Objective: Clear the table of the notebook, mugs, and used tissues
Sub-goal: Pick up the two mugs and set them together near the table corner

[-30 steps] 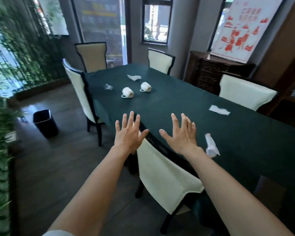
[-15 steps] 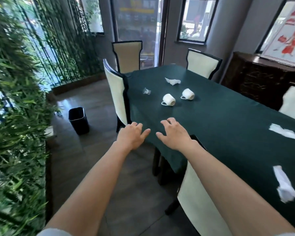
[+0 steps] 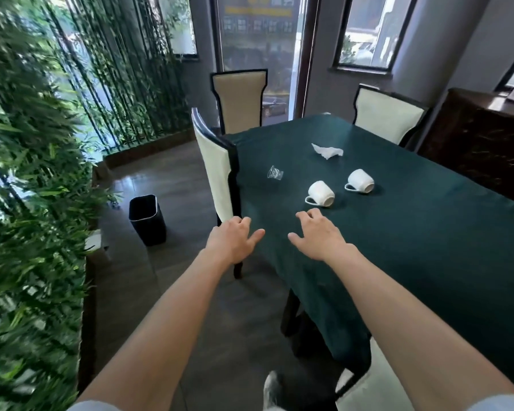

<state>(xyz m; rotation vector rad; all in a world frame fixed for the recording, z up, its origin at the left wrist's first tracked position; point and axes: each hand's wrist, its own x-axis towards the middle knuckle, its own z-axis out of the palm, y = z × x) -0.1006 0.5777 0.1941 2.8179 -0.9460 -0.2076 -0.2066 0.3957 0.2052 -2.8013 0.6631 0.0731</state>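
Tall green plants (image 3: 27, 173) fill the far left side. A black bin (image 3: 147, 219) stands on the dark floor near them, left of the table.

A chair (image 3: 215, 170) with a pale back is pushed up to the left edge of the table. Another chair (image 3: 239, 100) stands at the far end.

The left hand (image 3: 233, 243) is held out over the table's left edge, just in front of the near chair. Its fingers are loosely curled and hold nothing.

The table (image 3: 428, 247) has a dark green cloth on it. A small clear wrapper (image 3: 275, 173) lies on the cloth, far from the left hand.

The right hand (image 3: 319, 235) is out over the cloth. Its fingers are bent a little and spread, and they hold nothing.

The near mug (image 3: 321, 193) is white and lies on its side. It sits just past the tips of the right hand's fingers, close but not touching.

A crumpled white tissue (image 3: 327, 150) lies farther back, well apart from both hands.

The far mug (image 3: 360, 180) is white too and also lies on its side, to the right of the near mug and farther from the fingers.

A third chair (image 3: 387, 117) stands at the far right side of the table, with a dark wood cabinet (image 3: 481, 140) on its right.
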